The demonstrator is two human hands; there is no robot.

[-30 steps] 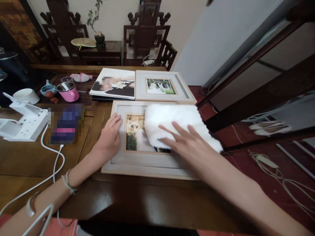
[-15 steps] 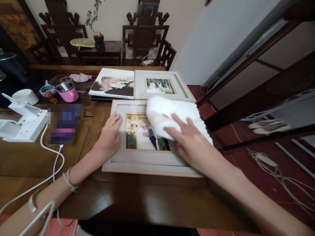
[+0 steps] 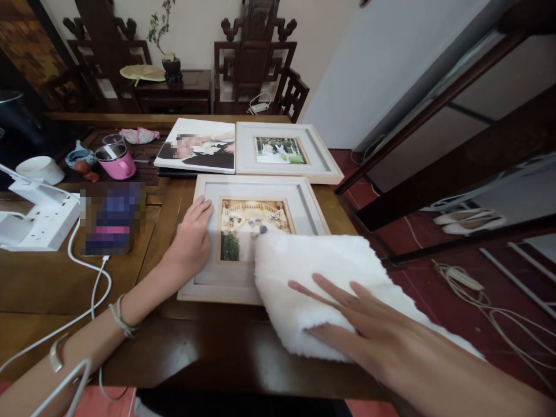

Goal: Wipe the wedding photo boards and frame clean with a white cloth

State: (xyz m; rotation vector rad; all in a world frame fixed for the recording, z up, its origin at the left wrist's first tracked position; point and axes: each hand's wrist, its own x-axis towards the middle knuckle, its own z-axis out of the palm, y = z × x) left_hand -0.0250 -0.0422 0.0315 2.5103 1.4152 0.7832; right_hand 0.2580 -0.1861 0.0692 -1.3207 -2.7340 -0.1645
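A light wooden picture frame (image 3: 260,184) lies flat on the table, with a wedding photo (image 3: 234,226) inside its pale mat. My left hand (image 3: 194,240) grips the frame's left edge, fingers bent over the border and thumb out of sight. Over the frame's lower right part lies a thick white fluffy cloth (image 3: 317,255), hanging past the near edge and out to the right. My right hand (image 3: 365,315) holds this cloth from above, fingers spread on it and thumb at a fold. The cloth hides the photo's lower right.
Behind lie a second framed photo (image 3: 321,167) and a white photo panel (image 3: 195,165). To the left are a pink mug (image 3: 117,165), a white power strip (image 3: 54,223), a blurred-out item (image 3: 113,220) and a white cable (image 3: 104,278). A dark wooden rack (image 3: 438,185) stands to the right.
My right hand has drawn the white cloth toward me and to the right, from the frame's upper right to its near edge. More of the photo shows. My left hand stays on the frame.
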